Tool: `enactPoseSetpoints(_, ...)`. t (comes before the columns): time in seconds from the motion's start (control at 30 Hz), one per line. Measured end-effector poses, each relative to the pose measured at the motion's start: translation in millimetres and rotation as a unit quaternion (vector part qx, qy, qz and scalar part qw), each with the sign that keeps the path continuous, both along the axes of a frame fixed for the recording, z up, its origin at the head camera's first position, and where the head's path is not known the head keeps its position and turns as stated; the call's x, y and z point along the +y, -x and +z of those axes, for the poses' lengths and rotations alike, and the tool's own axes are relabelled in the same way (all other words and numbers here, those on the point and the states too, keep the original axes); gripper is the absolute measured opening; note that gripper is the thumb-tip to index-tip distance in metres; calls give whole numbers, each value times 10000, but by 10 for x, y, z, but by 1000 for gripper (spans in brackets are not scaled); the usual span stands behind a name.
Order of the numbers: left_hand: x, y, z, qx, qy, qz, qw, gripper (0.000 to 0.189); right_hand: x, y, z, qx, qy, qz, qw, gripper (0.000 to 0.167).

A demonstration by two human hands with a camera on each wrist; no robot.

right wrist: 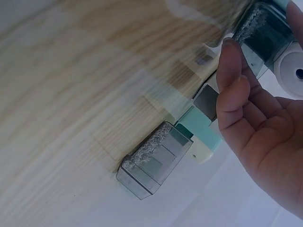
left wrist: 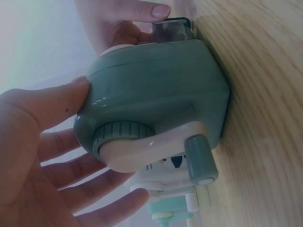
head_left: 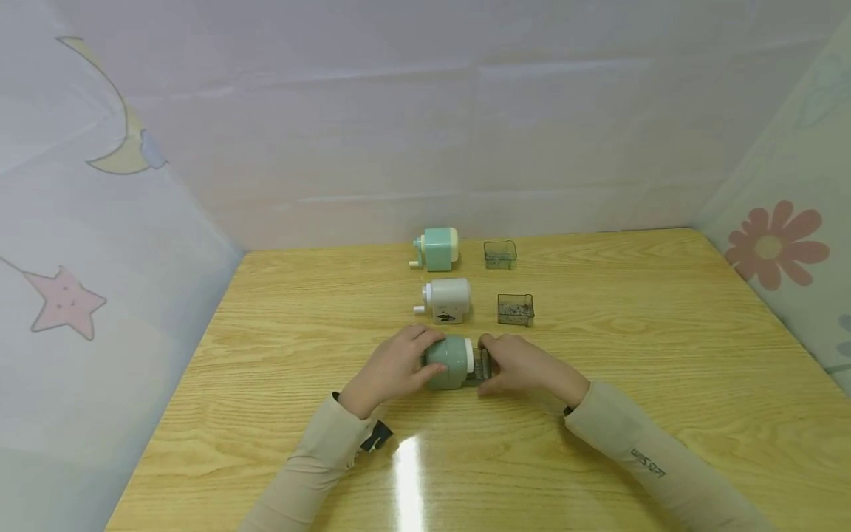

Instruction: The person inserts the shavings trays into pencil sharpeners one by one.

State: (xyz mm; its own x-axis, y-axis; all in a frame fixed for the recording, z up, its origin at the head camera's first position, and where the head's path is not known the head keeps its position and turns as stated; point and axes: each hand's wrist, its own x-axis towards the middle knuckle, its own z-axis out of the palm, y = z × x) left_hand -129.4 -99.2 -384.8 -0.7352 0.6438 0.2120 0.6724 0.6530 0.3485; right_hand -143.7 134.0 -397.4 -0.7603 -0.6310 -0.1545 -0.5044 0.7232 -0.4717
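A dark green crank pencil sharpener [head_left: 448, 362] stands on the wooden table. My left hand [head_left: 399, 366] holds its body between thumb and fingers. In the left wrist view, its crank handle [left wrist: 201, 161] faces me and the thumb presses on the shell. On the opposite side, a see-through shavings drawer [head_left: 480, 363] sticks partly out of the sharpener. My right hand [head_left: 521, 366] grips that drawer by its sides, thumb nearer me. Grey shavings show inside the drawer [right wrist: 258, 28] in the right wrist view.
Behind stand a grey-white sharpener [head_left: 450, 295] and a mint sharpener [head_left: 437, 250]. To their right sit two separate clear drawers, a nearer drawer [head_left: 515, 310] and a farther drawer [head_left: 500, 256], both containing shavings. A pale curtain [head_left: 399, 148] closes off the table's back.
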Motion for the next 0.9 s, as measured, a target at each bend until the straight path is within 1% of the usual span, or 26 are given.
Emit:
enactPoseSetpoints(0.2, -2, -2, 8, 43, 26, -40, 10000, 45, -29, 17, -24, 62, 14, 110, 9999, 64)
enactPoseSetpoints(0.53, 5, 3, 7, 65, 35, -40, 10000, 45, -47, 42, -61, 50, 71, 120, 9999, 66)
enactPoseSetpoints(0.77, 3, 2, 11, 69, -10, -53, 10000, 45, -75, 37, -58, 62, 149, 113, 9998, 57)
enactPoseSetpoints(0.9, 0, 0, 11, 94, -11, -65, 9999, 44, -87, 35, -52, 17, 159, 93, 9998, 56)
